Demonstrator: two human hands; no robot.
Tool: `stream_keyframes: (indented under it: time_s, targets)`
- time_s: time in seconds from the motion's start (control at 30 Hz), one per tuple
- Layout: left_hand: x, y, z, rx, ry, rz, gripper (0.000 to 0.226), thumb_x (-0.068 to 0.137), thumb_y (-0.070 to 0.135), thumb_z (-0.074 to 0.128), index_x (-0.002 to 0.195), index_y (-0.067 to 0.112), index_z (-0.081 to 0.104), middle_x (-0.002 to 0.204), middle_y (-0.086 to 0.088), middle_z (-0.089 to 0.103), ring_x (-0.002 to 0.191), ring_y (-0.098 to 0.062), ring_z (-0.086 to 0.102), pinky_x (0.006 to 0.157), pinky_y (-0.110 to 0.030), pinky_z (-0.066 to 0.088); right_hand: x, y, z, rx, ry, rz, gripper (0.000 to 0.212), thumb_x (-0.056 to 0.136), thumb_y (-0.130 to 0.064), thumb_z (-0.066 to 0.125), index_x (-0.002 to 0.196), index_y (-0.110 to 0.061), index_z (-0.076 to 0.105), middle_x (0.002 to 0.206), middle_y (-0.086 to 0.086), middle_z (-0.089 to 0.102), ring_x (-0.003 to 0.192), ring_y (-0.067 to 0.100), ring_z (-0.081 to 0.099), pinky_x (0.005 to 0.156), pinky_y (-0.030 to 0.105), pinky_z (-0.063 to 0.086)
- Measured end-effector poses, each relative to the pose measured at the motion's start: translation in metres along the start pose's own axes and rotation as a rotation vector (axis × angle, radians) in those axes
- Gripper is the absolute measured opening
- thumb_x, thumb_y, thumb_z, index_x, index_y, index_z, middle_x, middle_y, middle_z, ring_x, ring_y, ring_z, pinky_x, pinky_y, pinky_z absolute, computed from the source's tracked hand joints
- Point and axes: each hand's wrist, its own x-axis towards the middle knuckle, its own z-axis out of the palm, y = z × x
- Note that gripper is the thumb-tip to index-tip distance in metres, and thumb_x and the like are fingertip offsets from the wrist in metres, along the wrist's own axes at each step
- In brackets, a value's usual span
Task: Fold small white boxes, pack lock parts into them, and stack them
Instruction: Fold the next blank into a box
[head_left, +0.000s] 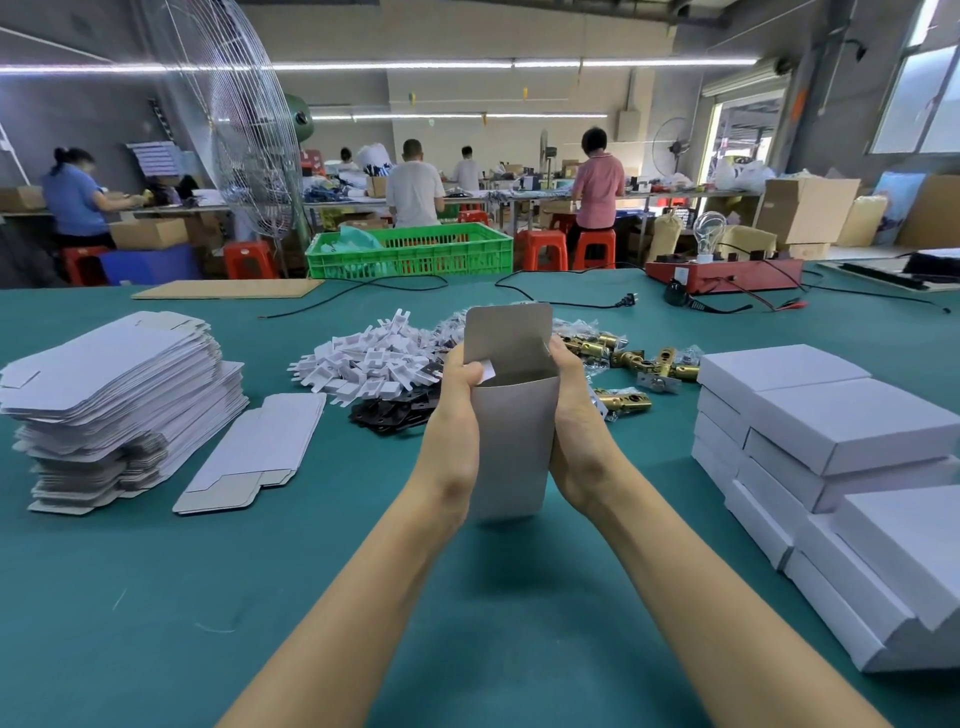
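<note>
Person holds one white box upright above the table's middle, long axis vertical, open end up, top flap standing straight up at the far side; nothing visible inside the box; left hand wraps the box's left side, thumb curled over the rim pinching a small side tab; right hand clasps the right side, fingertips at the top corner; both hands closed round the box, no slack seen.

Left edge of table: tall stack of flat box blanks, too many to count; one short pile of blanks just beside it, long axis running away from the near edge.

Beyond the box toward the far edge: heap of white plastic parts, black plates touching it, brass latch pieces to the right, several, count unclear.

Right edge: stacked closed white boxes, at least eight visible, lying flat.

Far edge: cardboard sheet, black cable, red tester box with one bulb on it.
</note>
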Motion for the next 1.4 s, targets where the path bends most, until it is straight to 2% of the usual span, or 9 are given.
stream_keyframes:
  time_s: [0.17,0.33,0.43,0.57,0.8,1.03,1.17,1.3,1.4]
  targets:
    - [0.000,-0.004,0.001,0.005,0.055,0.045,0.034,0.085,0.038,0.038,0.102,0.055,0.062,0.105,0.011,0.074,0.088,-0.010,0.071,0.066,-0.027,0.057,0.000,-0.002,0.002,0.001,-0.001,0.031,0.038,0.089,-0.053,0.042,0.091,-0.035,0.075,0.098,0.000,0.075,0.086,0.017,0.070,0.070,0.031,0.055]
    - [0.002,-0.003,-0.002,-0.055,0.177,0.088,0.032,0.081,0.037,0.042,0.094,0.060,0.060,0.119,0.000,0.069,0.111,-0.024,0.064,0.094,-0.043,0.052,-0.001,-0.007,0.010,-0.015,0.028,-0.093,0.025,0.093,-0.029,0.041,0.105,-0.020,0.062,0.111,0.009,0.069,0.094,0.025,0.064,0.083,0.041,0.050]
    - [0.002,-0.004,0.000,-0.059,0.168,0.114,0.035,0.083,0.032,0.041,0.094,0.057,0.063,0.117,0.002,0.069,0.100,-0.016,0.066,0.083,-0.035,0.056,-0.002,-0.012,0.010,0.061,0.061,-0.194,0.027,0.096,-0.008,0.041,0.101,-0.026,0.059,0.100,0.005,0.067,0.089,0.022,0.059,0.076,0.036,0.048]
    - [0.002,-0.003,0.002,-0.037,0.164,0.104,0.041,0.094,0.021,0.039,0.097,0.051,0.067,0.119,-0.001,0.069,0.110,-0.025,0.063,0.095,-0.045,0.050,-0.004,-0.016,0.008,0.135,0.117,-0.258,0.031,0.094,0.004,0.042,0.100,-0.021,0.061,0.094,0.006,0.067,0.083,0.020,0.060,0.066,0.029,0.052]
    - [0.004,-0.003,-0.001,-0.073,0.180,0.066,0.048,0.099,0.015,0.039,0.089,0.050,0.070,0.104,0.004,0.074,0.088,-0.012,0.066,0.073,-0.030,0.054,-0.006,-0.019,0.010,0.193,0.121,-0.261,0.027,0.094,0.002,0.046,0.097,-0.018,0.063,0.084,-0.003,0.071,0.078,0.013,0.064,0.064,0.027,0.055]
    - [0.003,-0.001,-0.001,-0.065,0.221,0.089,0.038,0.096,0.014,0.043,0.079,0.035,0.071,0.098,-0.001,0.069,0.103,-0.031,0.060,0.100,-0.052,0.044,-0.008,-0.021,0.007,0.263,0.099,-0.207,0.032,0.090,0.001,0.042,0.070,-0.015,0.060,0.066,-0.001,0.064,0.058,0.014,0.057,0.052,0.024,0.045]
    - [0.000,-0.003,-0.001,-0.037,0.204,0.088,0.036,0.096,0.015,0.042,0.074,0.031,0.067,0.089,0.003,0.067,0.089,-0.020,0.058,0.082,-0.040,0.045,-0.008,-0.020,0.005,0.291,0.090,-0.147,0.024,0.083,-0.013,0.040,0.068,-0.010,0.058,0.068,0.004,0.059,0.062,0.017,0.052,0.054,0.023,0.045]
    - [-0.003,-0.002,-0.003,-0.142,0.113,0.060,0.021,0.093,0.029,0.044,0.088,0.019,0.062,0.081,-0.003,0.070,0.068,-0.013,0.065,0.056,-0.023,0.050,-0.009,-0.019,0.007,0.269,0.024,-0.174,0.012,0.071,-0.022,0.056,0.071,-0.011,0.053,0.068,0.001,0.053,0.058,0.012,0.054,0.052,0.023,0.045]
    - [-0.003,0.000,-0.003,-0.119,0.132,0.076,0.040,0.087,0.050,0.051,0.098,0.012,0.061,0.097,-0.014,0.068,0.085,-0.023,0.065,0.075,-0.037,0.053,-0.007,-0.018,0.006,0.225,0.001,-0.205,0.012,0.075,-0.023,0.060,0.074,-0.013,0.054,0.070,-0.002,0.055,0.066,0.012,0.053,0.059,0.027,0.042]
